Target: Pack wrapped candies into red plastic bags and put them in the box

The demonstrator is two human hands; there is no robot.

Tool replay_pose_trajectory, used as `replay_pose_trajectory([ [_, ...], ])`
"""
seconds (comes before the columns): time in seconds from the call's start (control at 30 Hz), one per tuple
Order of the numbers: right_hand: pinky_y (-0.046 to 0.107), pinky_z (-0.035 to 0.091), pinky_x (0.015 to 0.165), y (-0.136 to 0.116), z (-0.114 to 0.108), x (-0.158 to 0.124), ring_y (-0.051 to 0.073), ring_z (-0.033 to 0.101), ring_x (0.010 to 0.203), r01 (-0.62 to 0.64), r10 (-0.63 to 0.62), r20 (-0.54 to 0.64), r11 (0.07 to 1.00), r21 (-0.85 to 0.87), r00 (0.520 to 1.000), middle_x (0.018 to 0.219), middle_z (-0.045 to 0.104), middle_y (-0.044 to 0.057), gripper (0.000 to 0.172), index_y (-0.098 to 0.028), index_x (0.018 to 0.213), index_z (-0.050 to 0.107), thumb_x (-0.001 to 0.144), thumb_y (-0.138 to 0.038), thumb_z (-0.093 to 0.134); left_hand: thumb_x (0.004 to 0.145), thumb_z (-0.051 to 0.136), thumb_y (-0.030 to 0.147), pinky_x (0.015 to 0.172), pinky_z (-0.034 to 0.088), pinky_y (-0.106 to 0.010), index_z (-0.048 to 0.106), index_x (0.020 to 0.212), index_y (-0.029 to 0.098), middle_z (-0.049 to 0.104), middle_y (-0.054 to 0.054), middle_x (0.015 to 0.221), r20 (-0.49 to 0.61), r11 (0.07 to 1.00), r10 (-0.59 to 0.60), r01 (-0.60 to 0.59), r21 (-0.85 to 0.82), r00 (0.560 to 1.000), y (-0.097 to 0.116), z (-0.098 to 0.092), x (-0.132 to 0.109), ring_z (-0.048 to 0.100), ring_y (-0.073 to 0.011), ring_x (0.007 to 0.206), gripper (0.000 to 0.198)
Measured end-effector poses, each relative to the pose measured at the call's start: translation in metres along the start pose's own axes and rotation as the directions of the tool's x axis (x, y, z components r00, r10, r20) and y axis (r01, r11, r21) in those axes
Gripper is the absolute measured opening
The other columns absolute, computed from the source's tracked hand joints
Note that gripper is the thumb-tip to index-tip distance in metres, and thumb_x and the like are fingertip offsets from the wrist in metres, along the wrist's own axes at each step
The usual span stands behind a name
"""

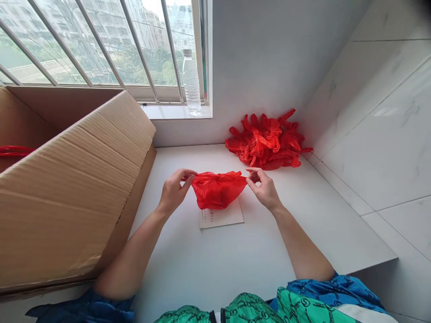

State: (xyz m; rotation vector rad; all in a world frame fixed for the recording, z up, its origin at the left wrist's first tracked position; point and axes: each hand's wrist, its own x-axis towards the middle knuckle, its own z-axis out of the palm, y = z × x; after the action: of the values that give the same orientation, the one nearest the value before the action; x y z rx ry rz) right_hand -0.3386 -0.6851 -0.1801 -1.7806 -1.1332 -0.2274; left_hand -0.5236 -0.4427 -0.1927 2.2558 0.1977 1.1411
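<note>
A red plastic bag (219, 192) is stretched sideways between my two hands, above the white table. My left hand (175, 190) pinches its left end between thumb and fingers. At the other end, my right hand (264, 187) grips the bag's right corner the same way. The bag sags in the middle, and its contents, if any, cannot be made out. Partly covered by it, a white sheet or booklet (224, 218) with small dark writing lies on the table.
A heap of crumpled red plastic bags (266, 139) lies at the back right against the wall. On the left stands a large open cardboard box (77, 188), with something red inside. A clear water bottle (191, 85) stands on the windowsill (168, 112). Tiled wall (380, 148) borders the right.
</note>
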Motion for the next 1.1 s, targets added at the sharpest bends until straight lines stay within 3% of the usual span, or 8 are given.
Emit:
replay_pose_trajectory([
  [0.13,0.033,0.049,0.080,-0.004,-0.002,-0.002,0.019,0.061,0.089,0.102,-0.092,0.130,0.992,-0.078,0.987,0.098,0.065,0.004,0.020,-0.024,0.106,0.066,0.090,-0.027,0.056,0.097,0.050,0.034,0.071,0.053,-0.027,0.064,0.118,0.026,0.065,-0.003,0.110,0.088,0.994,-0.044,0.034,0.103,0.995,0.011,-0.007,-0.003,0.063,-0.0138,0.080,0.026],
  [0.33,0.042,0.039,0.094,-0.020,0.035,-0.012,0.023,0.059,0.092,0.215,-0.203,0.076,0.950,-0.227,0.976,0.091,0.070,0.003,0.022,-0.023,0.092,0.064,0.088,-0.044,0.067,0.093,0.058,0.032,0.079,0.050,-0.034,0.068,0.114,0.029,0.062,-0.006,0.122,0.224,0.920,0.227,-0.284,0.269,0.948,0.034,0.021,-0.013,0.062,-0.0193,0.092,0.023],
  [0.47,0.037,0.041,0.089,-0.018,0.024,-0.009,0.018,0.057,0.080,0.099,-0.102,-0.047,0.993,-0.065,0.994,0.077,0.064,-0.001,0.025,-0.023,0.078,0.060,0.093,-0.042,0.059,0.096,0.054,0.031,0.077,0.048,-0.031,0.068,0.082,0.021,0.067,-0.004,0.093,0.000,0.979,0.161,-0.160,0.126,0.987,0.027,0.015,-0.006,0.061,-0.0176,0.086,0.022],
  [0.6,0.031,0.046,0.076,-0.008,0.000,-0.001,0.016,0.055,0.074,-0.096,0.153,-0.245,0.968,0.232,0.957,0.075,0.057,-0.002,0.027,-0.022,0.077,0.053,0.092,-0.044,0.055,0.094,0.053,0.030,0.081,0.049,-0.029,0.068,0.090,0.019,0.065,-0.004,0.093,-0.221,0.990,-0.048,0.017,-0.143,0.974,0.018,-0.006,0.002,0.061,-0.0166,0.088,0.019],
  [0.73,0.039,0.049,0.091,-0.016,-0.009,0.000,0.021,0.061,0.097,-0.042,0.102,-0.250,0.971,0.233,0.963,0.102,0.065,0.005,0.025,-0.022,0.103,0.058,0.088,-0.041,0.061,0.089,0.054,0.022,0.095,0.048,-0.036,0.058,0.126,0.023,0.065,-0.005,0.109,-0.044,0.988,0.017,-0.024,-0.156,0.999,0.033,-0.015,-0.003,0.060,-0.0195,0.102,0.037],
  [0.87,0.047,0.049,0.097,-0.050,-0.011,-0.014,0.025,0.060,0.108,0.255,-0.218,-0.479,0.967,0.013,0.851,0.111,0.063,0.010,0.021,-0.024,0.110,0.057,0.091,-0.033,0.057,0.088,0.050,0.021,0.102,0.046,-0.044,0.067,0.103,0.024,0.064,-0.006,0.097,0.136,0.979,0.153,-0.131,-0.157,0.979,0.061,-0.023,-0.012,0.059,-0.0203,0.095,0.023],
  [0.93,0.047,0.052,0.091,-0.068,-0.009,-0.022,0.026,0.063,0.102,0.360,-0.356,-0.401,0.930,-0.067,0.844,0.103,0.064,0.009,0.016,-0.027,0.107,0.058,0.092,-0.030,0.054,0.087,0.047,0.023,0.108,0.043,-0.047,0.066,0.078,0.023,0.064,-0.007,0.093,0.193,0.973,0.167,-0.130,-0.193,0.967,0.072,-0.029,-0.015,0.060,-0.0206,0.090,0.021],
  [1.1,0.035,0.054,0.074,-0.087,0.009,-0.022,0.021,0.066,0.084,0.304,-0.268,0.322,0.950,-0.066,0.908,0.087,0.068,0.005,0.020,-0.026,0.099,0.065,0.099,-0.033,0.046,0.084,0.039,0.025,0.090,0.052,-0.041,0.053,0.060,0.022,0.068,-0.006,0.087,0.410,0.963,0.181,-0.076,-0.260,0.894,0.083,-0.048,-0.017,0.060,-0.0203,0.078,0.028],
])
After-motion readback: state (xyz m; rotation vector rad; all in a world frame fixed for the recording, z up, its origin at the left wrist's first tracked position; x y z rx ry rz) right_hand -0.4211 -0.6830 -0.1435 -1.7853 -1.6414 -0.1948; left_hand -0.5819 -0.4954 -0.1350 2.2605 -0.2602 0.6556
